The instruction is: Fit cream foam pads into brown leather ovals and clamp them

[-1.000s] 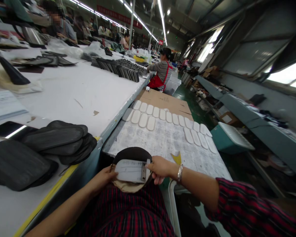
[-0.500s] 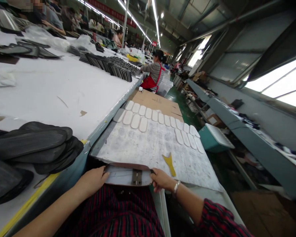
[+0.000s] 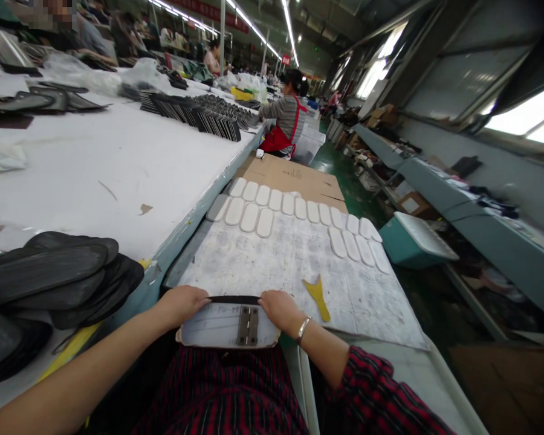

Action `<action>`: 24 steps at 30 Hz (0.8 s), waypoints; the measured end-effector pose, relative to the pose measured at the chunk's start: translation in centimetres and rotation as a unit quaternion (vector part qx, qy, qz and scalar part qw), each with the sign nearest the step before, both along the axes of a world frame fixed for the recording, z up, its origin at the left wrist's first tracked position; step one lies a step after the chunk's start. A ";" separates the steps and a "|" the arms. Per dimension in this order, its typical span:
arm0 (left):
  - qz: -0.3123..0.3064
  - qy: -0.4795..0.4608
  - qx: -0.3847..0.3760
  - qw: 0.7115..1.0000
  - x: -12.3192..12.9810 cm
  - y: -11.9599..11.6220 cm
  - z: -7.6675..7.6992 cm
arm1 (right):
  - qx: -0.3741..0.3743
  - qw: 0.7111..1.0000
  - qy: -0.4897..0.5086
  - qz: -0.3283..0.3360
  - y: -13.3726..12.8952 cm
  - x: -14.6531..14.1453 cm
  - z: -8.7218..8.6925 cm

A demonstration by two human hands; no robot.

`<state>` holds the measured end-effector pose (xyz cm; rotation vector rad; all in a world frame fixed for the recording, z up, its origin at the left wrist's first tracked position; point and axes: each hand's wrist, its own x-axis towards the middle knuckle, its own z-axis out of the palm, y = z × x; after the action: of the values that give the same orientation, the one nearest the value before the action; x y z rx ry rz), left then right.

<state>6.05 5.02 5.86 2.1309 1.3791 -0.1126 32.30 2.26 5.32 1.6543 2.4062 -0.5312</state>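
Just in front of my body is an oblong form [image 3: 208, 329] with a pale flat face and a metal hinge [image 3: 248, 326] on its right half. A dark strip [image 3: 234, 299] runs along its far edge. My left hand [image 3: 185, 307] pinches the strip's left end near the form's far left corner. At the other end, the fingers of my right hand [image 3: 281, 309] are closed on the same strip, thumb towards the edge. Both hands hide part of the form's ends. Right of them lies a yellow forked tool [image 3: 318, 297] on the whitish work board [image 3: 254, 266].
Rows of pale oblong pieces [image 3: 265, 223] lie on the board's far part, before a cardboard sheet [image 3: 294, 173]. Stacked black oblong pieces [image 3: 63, 266] sit on the white table [image 3: 86, 175] at left. A co-worker [image 3: 283, 115] sits beyond; a teal bin [image 3: 405, 248] stands right.
Both hands have moved from the form's two ends to its far edge, closer together. The form's face is tilted more into view. The camera view has shifted slightly.
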 end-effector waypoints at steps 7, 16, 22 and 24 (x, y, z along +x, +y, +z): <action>0.023 -0.025 -0.045 0.998 -2.4 -2.4 0.3 | -0.043 0.996 0.055 -0.050 -3.2 2.3 1.4; 0.205 -0.032 -0.090 0.974 -2.7 -6.2 1.2 | -0.166 0.967 0.115 -0.155 -7.2 3.7 -1.1; 0.265 -0.064 -0.180 0.945 -2.4 -6.0 1.2 | -0.112 0.971 0.104 -0.182 -6.8 3.5 0.6; 0.252 -0.052 -0.161 0.953 -2.3 -6.2 1.6 | -0.085 0.977 0.080 -0.177 -6.7 3.4 1.0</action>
<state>3.79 -1.17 7.46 1.4537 1.6668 -0.0186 35.70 -4.42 6.30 2.0399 2.0983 -0.9301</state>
